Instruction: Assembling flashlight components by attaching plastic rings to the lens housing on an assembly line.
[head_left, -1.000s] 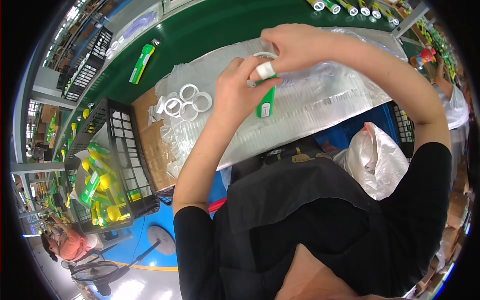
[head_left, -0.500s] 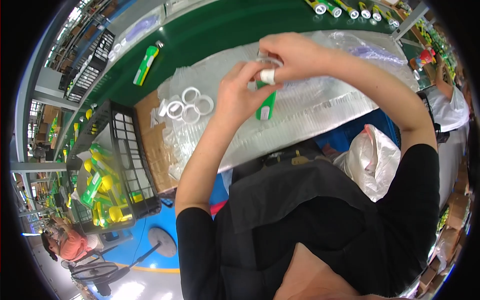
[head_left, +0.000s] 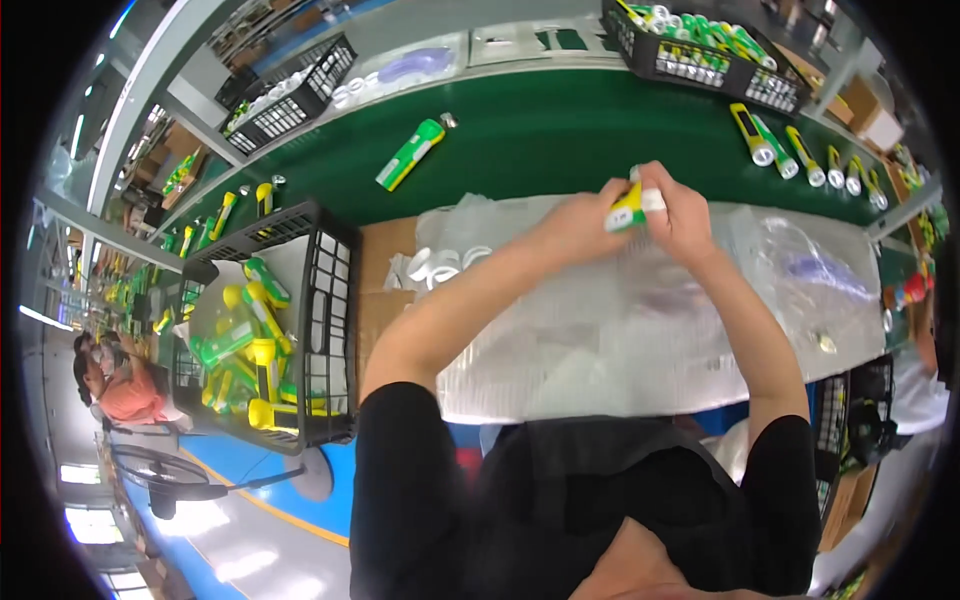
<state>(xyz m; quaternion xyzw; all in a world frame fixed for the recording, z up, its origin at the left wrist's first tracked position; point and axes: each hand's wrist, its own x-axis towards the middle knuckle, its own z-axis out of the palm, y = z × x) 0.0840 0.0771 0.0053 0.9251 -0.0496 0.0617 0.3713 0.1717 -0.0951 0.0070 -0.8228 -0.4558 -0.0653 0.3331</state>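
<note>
Both hands are together above the plastic-covered work surface (head_left: 600, 340), closed around a green and yellow flashlight (head_left: 626, 210). My left hand (head_left: 590, 222) grips the flashlight from the left, most of its fingers hidden behind the wrist and the flashlight. My right hand (head_left: 684, 214) wraps the flashlight's other end, and a white band or cover shows at its thumb. The head end is largely hidden by the fingers. Several white rings (head_left: 440, 266) lie beyond my left forearm, partly covered by it.
A black crate (head_left: 330, 330) of flashlights stands at the left. One flashlight (head_left: 411, 155) lies on the green belt (head_left: 540, 125), with several more at the right. Behind the belt is another full crate (head_left: 700, 70). A fan (head_left: 165, 475) stands lower left; people sit at both sides.
The view has tilted up and shifted, showing more of the belt and the far crates. My hands have turned the flashlight, so its green and yellow end now points toward me.
</note>
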